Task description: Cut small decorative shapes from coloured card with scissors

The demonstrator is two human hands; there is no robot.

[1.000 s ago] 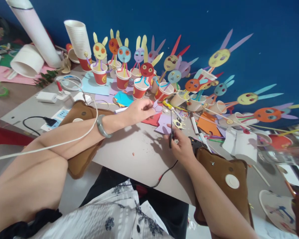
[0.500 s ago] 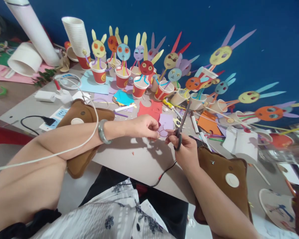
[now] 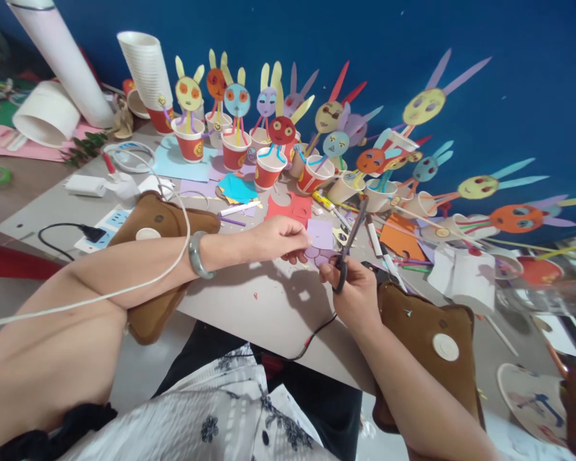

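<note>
My left hand (image 3: pixel 284 240), with a jade-like bangle on its wrist, is closed, thumb and fingertips pinched at the left edge of a small piece of purple paper (image 3: pixel 318 255). Rounded outlines are drawn on that piece. My right hand (image 3: pixel 355 288) grips dark-handled scissors (image 3: pixel 352 237), whose blades point up and away and look closed. Its thumb and fingertips lie close to the paper's right end; I cannot tell whether they touch it. Just beyond lies a purple square (image 3: pixel 320 232), and left of it a red paper offcut (image 3: pixel 290 206).
Behind stand several paper cups with rabbit-faced paper figures (image 3: pixel 283 131), against a blue wall. A brown cushion-like pad (image 3: pixel 427 346) lies under my right forearm, another (image 3: pixel 158 307) under my left. A white cable (image 3: pixel 125 293) crosses my left arm. Markers (image 3: pixel 374 235) and orange paper (image 3: pixel 403 235) lie right.
My left hand has moved slightly up, its fingers straighter. My right hand has drawn slightly down, away from my left hand, and more of the outlined purple paper shows between them.
</note>
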